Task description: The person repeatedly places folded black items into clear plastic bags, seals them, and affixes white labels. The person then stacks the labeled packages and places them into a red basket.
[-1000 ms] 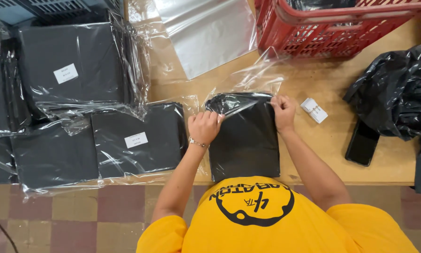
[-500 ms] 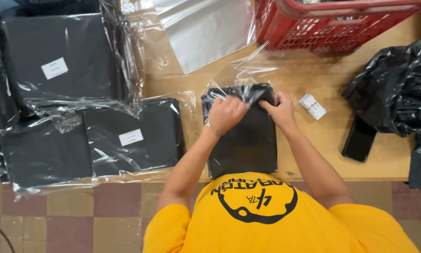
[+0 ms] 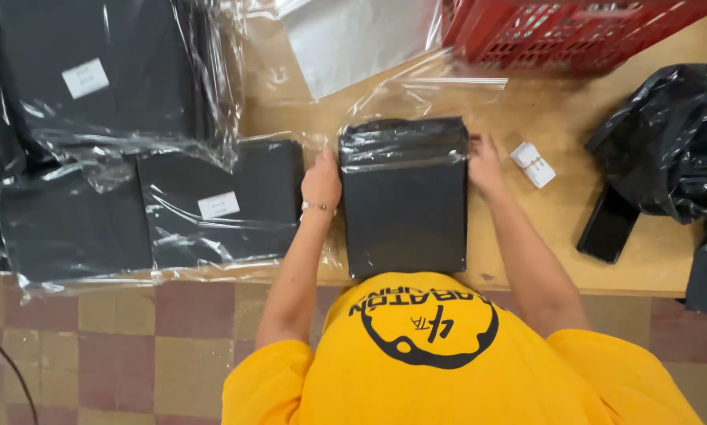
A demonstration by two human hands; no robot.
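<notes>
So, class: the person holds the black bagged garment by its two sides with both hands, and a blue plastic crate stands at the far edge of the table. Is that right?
Not quite: the plastic crate is red, not blue, as the head view shows. The rest holds: the left hand and right hand hold the black bagged garment by its two sides, and the crate stands at the far edge of the table.

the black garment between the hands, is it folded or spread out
Folded: the black garment is a compact flat rectangle, clear plastic wrapped over its top, left hand and right hand at its sides.

bagged garment (image 3: 404, 205) between hands, crate (image 3: 558, 31) behind
</notes>
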